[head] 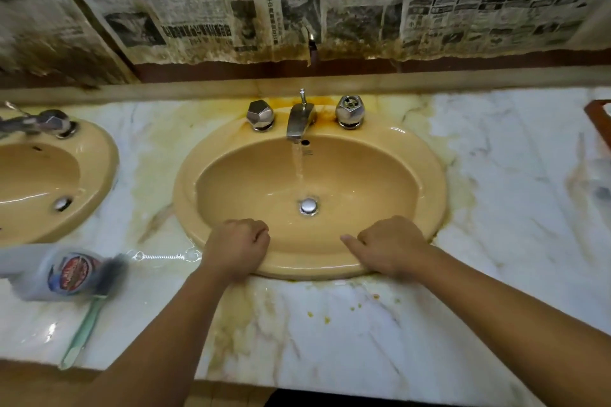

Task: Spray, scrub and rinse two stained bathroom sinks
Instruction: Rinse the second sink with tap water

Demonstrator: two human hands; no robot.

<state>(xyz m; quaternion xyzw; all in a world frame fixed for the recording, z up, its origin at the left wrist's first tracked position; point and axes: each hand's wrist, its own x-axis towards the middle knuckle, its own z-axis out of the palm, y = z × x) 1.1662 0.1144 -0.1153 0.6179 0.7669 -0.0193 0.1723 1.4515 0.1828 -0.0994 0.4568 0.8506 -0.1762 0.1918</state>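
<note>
Bottle (59, 274) and brush (96, 294) lay on the counter (496, 274), just in front of the left sink (109, 155). Left hand (236, 249) rested on the right sink (439, 175) front rim, fingers curled, holding nothing. Tap (299, 120) ran into the basin. Right hand (393, 246) rested likewise, thumb extended. Risk: a closed drain (309, 206) could cause overflow.

The tan oval sink (363, 175) before me fills mid-frame, with water (299, 165) streaming into it. The second sink (39, 175) is cut off at the left edge. At lower left, my cleaner bottle (56, 274) lies touching the green-handled brush (96, 294).
</note>
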